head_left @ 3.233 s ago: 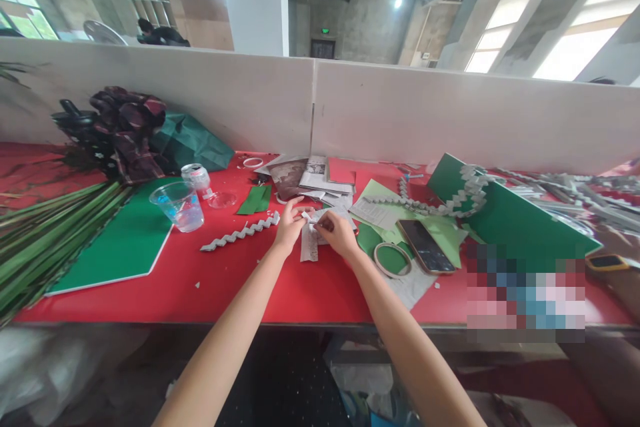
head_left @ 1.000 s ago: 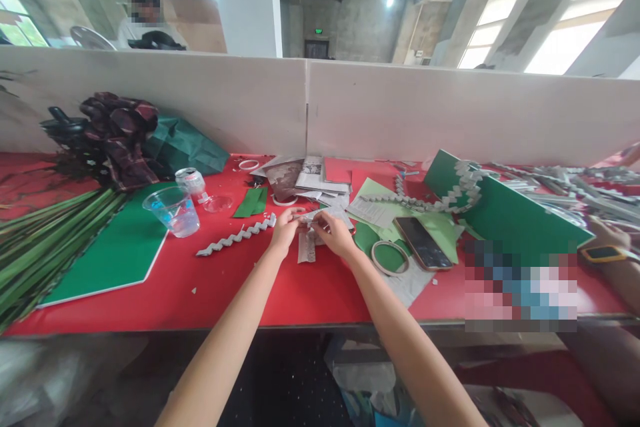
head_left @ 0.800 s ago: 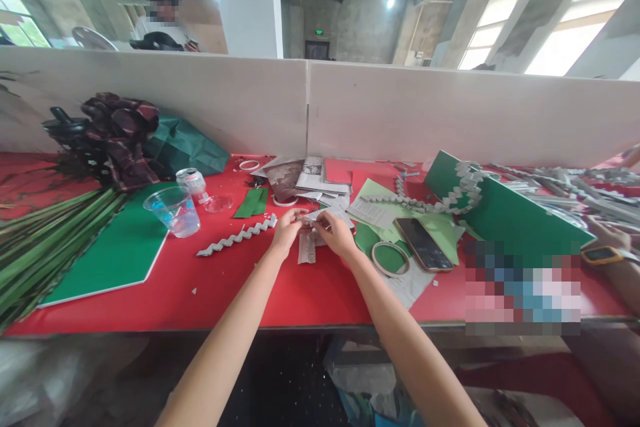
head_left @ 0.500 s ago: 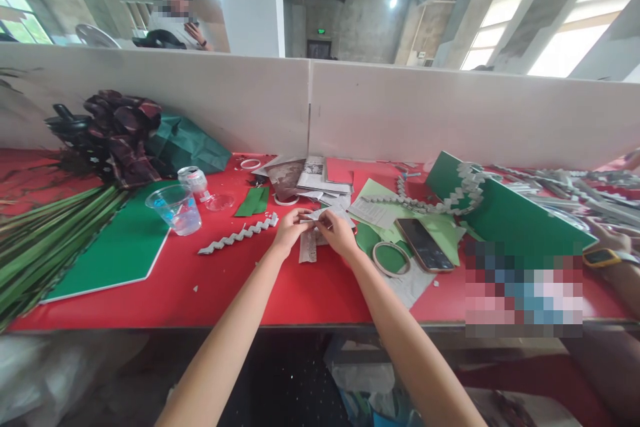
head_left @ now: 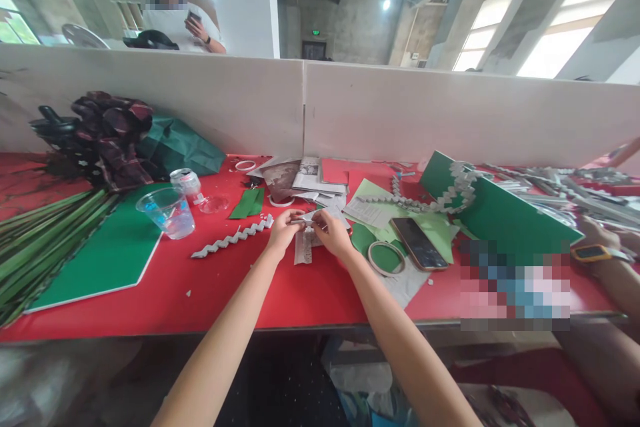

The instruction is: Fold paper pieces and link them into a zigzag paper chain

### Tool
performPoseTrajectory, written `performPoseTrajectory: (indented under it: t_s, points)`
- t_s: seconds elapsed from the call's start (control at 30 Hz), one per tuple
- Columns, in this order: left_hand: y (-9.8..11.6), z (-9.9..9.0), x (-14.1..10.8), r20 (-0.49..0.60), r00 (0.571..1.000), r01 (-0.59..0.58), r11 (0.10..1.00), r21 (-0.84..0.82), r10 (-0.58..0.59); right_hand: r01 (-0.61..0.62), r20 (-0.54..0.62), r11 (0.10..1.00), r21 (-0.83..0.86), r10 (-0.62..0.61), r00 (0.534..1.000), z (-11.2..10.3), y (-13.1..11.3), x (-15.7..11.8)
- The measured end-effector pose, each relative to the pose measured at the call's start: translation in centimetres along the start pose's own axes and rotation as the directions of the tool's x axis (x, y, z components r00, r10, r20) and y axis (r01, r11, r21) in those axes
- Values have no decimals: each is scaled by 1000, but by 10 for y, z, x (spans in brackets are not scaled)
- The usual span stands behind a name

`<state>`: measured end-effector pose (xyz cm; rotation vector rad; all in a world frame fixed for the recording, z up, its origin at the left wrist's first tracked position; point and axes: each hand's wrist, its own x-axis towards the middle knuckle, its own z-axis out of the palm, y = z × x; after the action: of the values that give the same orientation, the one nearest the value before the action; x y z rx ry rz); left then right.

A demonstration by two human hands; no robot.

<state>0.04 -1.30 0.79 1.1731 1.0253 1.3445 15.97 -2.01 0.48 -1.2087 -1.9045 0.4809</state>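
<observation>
Both hands meet over the middle of the red table, pinching one small folded paper strip (head_left: 306,219) between them. My left hand (head_left: 285,230) grips its left end with fingers closed. On the other end, my right hand (head_left: 331,232) is closed as well. Beneath them lies a printed paper strip (head_left: 303,255), partly covered by the hands. A zigzag folded paper chain (head_left: 233,239) rests just left of my left hand. Right of my right hand are a roll of tape (head_left: 386,259) and a phone (head_left: 419,244) on light green paper (head_left: 373,197).
A plastic cup (head_left: 167,213) and a can (head_left: 186,185) stand on the left by long green leaves (head_left: 55,240). A green board (head_left: 495,203) stands upright at right, a long paper chain (head_left: 457,190) against it. Beyond it shows a co-worker's wrist with a watch (head_left: 593,253).
The paper strip between my hands is now held flatter, with both hands still on it. The view has shifted slightly right. The person beyond the partition has raised a phone higher into view.
</observation>
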Motion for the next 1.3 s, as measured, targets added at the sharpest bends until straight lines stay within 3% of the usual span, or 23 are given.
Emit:
performPoseTrajectory:
  t_s: [0.27,0.53,0.87,1.1,1.3]
  points:
    - [-4,-1,4,-80,997,-20,999,-34,17,30,14,999,20,-30,999,0,2,1]
    - [-2,0,2,-37,999,10,999,-38,-11,24,11,1000,-10,-24,1000,-1,2,1]
    - [-5,-2,3,-47,998,-35,999,-39,33,-11,-8,1000,-25,11,1000,-2,0,1]
    - [-2,0,1,-9,1000,18,997,-70,-19,-9,-8,1000,-28,9,1000,-3,-2,0]
    - [-1,1,1,-36,999,13,999,-41,-14,1,-11,999,-44,-1,1000,-3,0,0]
